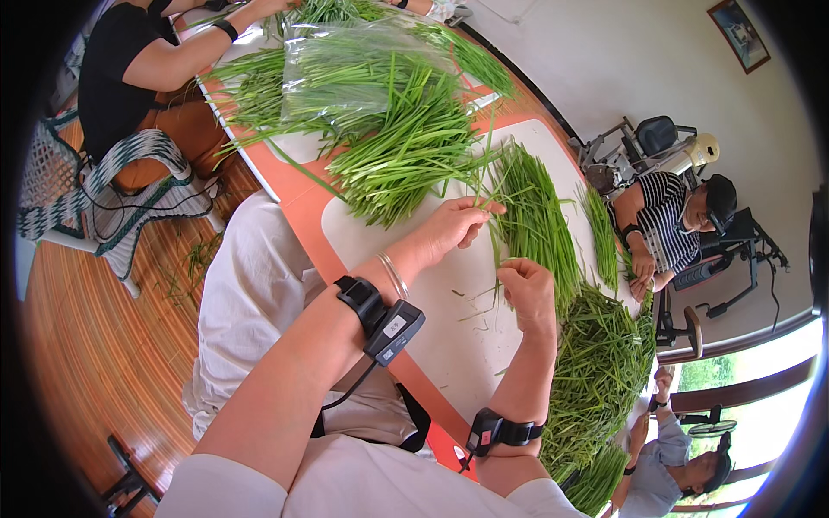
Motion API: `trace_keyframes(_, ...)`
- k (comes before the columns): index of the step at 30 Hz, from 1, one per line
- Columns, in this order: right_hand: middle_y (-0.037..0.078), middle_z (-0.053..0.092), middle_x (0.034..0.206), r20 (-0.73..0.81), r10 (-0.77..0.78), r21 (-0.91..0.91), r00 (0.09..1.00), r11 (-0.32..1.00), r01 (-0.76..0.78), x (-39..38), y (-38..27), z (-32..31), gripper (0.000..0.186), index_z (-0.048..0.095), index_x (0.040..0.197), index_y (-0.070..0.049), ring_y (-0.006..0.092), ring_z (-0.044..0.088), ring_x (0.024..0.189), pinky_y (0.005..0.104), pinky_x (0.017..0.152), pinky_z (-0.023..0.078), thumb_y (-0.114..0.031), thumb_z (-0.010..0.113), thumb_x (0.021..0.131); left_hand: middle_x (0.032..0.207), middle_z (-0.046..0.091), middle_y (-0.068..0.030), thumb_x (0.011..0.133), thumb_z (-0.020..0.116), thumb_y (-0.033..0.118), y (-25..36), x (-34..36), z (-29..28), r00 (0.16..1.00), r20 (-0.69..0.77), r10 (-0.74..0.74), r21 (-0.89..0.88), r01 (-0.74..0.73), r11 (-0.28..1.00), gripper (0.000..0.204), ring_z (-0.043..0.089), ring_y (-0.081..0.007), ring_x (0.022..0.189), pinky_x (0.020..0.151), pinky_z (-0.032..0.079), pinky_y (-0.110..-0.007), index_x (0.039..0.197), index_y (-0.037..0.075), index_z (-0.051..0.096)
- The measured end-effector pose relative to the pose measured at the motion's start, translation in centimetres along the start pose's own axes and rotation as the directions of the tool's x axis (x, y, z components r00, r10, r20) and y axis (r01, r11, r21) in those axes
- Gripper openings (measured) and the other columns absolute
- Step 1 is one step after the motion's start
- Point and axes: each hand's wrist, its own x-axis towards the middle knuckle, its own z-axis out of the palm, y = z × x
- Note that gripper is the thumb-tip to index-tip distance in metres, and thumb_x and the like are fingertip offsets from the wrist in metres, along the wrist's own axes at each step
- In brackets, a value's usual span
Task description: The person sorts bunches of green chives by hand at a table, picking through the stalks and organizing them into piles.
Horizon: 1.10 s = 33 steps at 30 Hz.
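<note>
Above the white panel of the table, my left hand (459, 226) pinches a few thin blades of garlic chives between thumb and fingers. Close by and nearer to me, my right hand (528, 289) is curled with thumb against fingertips; whatever it holds, if anything, is too small to make out. A neat bundle of garlic chives (401, 155) lies just beyond my left hand. Right of both hands runs another long bundle of chives (535, 216). Small green scraps are scattered on the table (449, 345) beneath my hands.
A clear plastic bag (332, 78) lies over chives at the far end. A large loose heap of chives (596, 380) covers the right side. Co-workers sit around the table: one in black (129, 78), one in stripes (665, 220), one in light blue (665, 457). A woven chair (129, 190) stands left.
</note>
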Motion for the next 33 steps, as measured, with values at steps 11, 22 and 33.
trace_keyframes(11,0.009,0.061,0.069,0.114,-0.047,0.376,0.992,0.927,0.001,0.3,0.5,-0.3,0.009,0.059,0.080,0.003,0.0125,0.052,0.051,0.0210,0.045,0.037,-0.003,0.056,0.074,0.066,0.048,0.0031,0.085,0.061,0.013,-0.5,0.3,0.0,0.998,-0.001,-0.060,0.010,0.060,0.998,0.009,0.038,-0.0052,0.053,0.046,0.031,-0.022,0.084,0.006,0.056)
trace_keyframes(22,0.005,0.057,0.074,-0.034,0.095,0.907,0.995,0.421,-0.010,1.9,2.1,-1.3,0.006,0.052,0.087,-0.003,0.0134,0.050,0.059,0.0254,0.049,0.037,-0.008,0.054,0.085,0.068,0.053,-0.0007,0.086,0.059,0.009,-0.8,1.3,-1.5,0.986,-0.139,0.091,-0.436,-0.144,0.888,0.006,0.045,-0.0087,0.055,0.052,0.037,-0.024,0.082,0.006,0.056)
trace_keyframes(33,0.004,0.058,0.074,-0.033,-0.031,0.699,0.999,0.714,0.045,0.1,-0.3,3.1,0.030,0.054,0.111,0.003,0.0086,0.049,0.051,0.0213,0.043,0.036,-0.008,0.062,0.085,0.066,0.051,-0.0004,0.084,0.063,0.013,-0.6,0.1,0.5,0.997,0.061,-0.051,-0.017,0.052,0.998,0.011,0.043,-0.0085,0.054,0.049,0.035,-0.022,0.086,0.004,0.056)
